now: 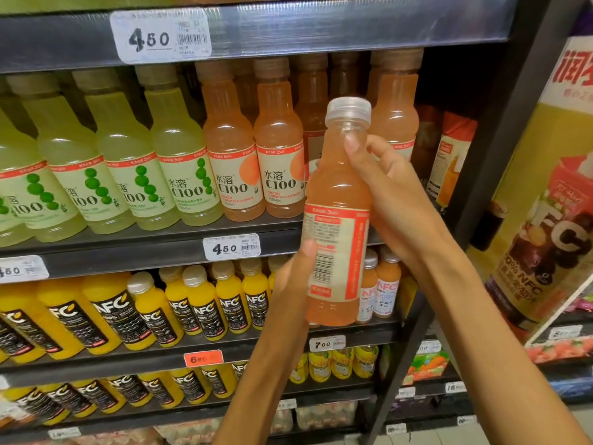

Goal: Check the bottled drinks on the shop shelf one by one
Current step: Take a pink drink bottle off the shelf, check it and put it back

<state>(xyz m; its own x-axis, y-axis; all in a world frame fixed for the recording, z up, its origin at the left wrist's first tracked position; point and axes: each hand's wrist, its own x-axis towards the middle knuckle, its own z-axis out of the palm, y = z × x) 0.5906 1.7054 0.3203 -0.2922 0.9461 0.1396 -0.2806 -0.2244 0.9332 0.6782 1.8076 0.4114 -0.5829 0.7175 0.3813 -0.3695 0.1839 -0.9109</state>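
Both hands' fingers clamp upright pink bottle [337,200]: clear cap, barcode label facing camera.

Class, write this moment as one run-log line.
step: checking | item: orange bottle off shelf, barcode side facing camera | left hand: grips lower body | right hand: grips neck

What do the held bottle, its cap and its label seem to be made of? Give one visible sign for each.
Bottle: likely clear glossy plastic; the pink drink shows through and highlights glint on its shoulder.
Cap: seemingly translucent whitish plastic, ribbed around the side.
Label: a thin printed wrap, film or paper, unclear which; it follows the curve and carries a barcode.
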